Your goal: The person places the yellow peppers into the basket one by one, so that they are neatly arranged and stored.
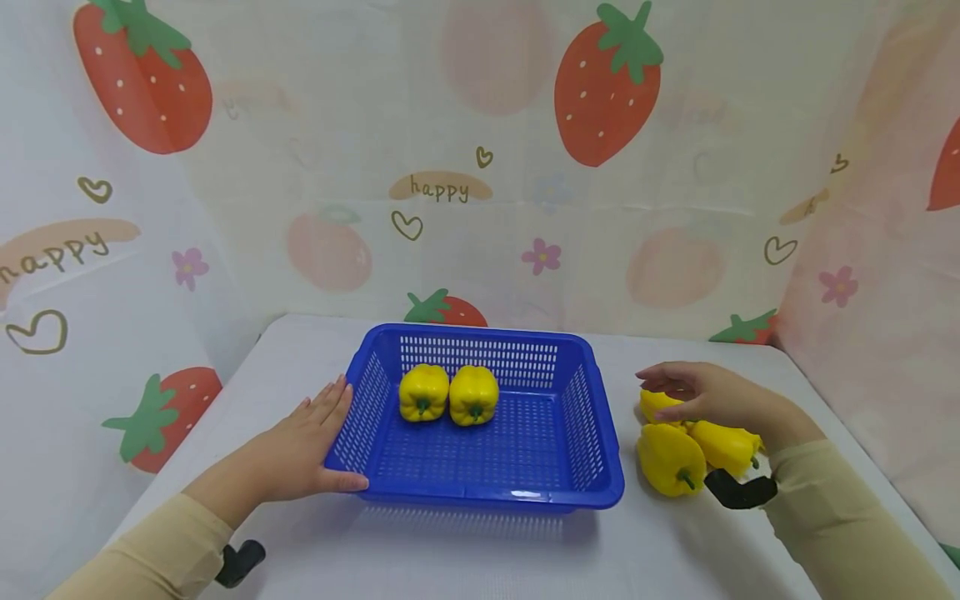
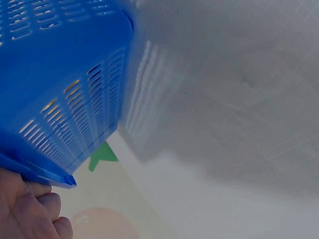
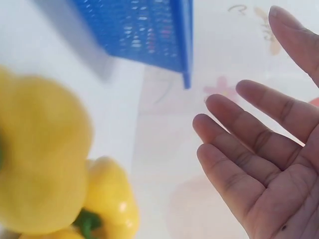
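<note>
In the head view, two yellow bell peppers point(image 1: 423, 393) sit side by side in a blue plastic basket point(image 1: 491, 497), toward its back left. My left hand point(image 1: 303, 446) rests against the basket's left side, fingers extended along the rim and thumb at the near corner. To the right of the basket, my right hand point(image 1: 708, 400) hovers over a group of yellow bell peppers point(image 1: 670, 460) on the table, partly covering the rear one. The right wrist view shows the right palm point(image 3: 284, 199) facing the camera, fingers spread, holding nothing; peppers point(image 3: 45, 154) lie beside it.
A white-covered table point(image 1: 465, 567) bears the basket and peppers. Fabric curtains point(image 1: 337, 125) printed with strawberries, hearts and flowers stand at the back and both sides. A black strap piece point(image 1: 741, 490) sits at the right wrist.
</note>
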Tool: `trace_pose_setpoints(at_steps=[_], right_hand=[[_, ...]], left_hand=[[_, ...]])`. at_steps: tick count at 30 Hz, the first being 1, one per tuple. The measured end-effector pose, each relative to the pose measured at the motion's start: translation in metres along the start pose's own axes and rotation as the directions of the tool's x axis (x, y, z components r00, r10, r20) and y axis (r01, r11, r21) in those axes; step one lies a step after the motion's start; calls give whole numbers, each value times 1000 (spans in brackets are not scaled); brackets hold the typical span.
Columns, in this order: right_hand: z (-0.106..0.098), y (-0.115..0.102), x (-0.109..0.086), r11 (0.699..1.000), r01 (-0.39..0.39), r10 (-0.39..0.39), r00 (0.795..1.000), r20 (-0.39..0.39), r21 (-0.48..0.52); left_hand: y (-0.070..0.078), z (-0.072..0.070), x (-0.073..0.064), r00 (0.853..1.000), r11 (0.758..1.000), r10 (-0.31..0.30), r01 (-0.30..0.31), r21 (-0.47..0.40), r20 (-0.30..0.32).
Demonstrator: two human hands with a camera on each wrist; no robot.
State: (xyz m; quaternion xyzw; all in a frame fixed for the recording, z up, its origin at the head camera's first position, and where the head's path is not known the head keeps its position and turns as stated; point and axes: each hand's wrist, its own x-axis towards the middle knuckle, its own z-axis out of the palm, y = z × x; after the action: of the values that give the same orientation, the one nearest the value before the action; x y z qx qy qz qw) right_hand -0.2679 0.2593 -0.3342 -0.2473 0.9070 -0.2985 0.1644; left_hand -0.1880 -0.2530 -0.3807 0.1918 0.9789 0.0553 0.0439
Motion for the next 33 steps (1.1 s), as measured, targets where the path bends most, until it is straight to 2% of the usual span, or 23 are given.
trace_pose_setpoints(at_steps=[10,16,26,33], right_hand=[[11,29,-9,991,-96,95,995,13,96],[17,41,-13,986,-125,122,992,30,114],[25,54,-17,977,-180,178,984,27,117],[28,51,-21,980,-172,170,985,25,98]], left_hand=[[-1,3,2,1000,1000,-12,12,0,-1],[-1,4,2,1000,1000,-14,14,-9,-2],[-1,3,2,1000,1000,-13,13,-2,4],[-2,4,2,1000,1000,-11,11,-4,1]])
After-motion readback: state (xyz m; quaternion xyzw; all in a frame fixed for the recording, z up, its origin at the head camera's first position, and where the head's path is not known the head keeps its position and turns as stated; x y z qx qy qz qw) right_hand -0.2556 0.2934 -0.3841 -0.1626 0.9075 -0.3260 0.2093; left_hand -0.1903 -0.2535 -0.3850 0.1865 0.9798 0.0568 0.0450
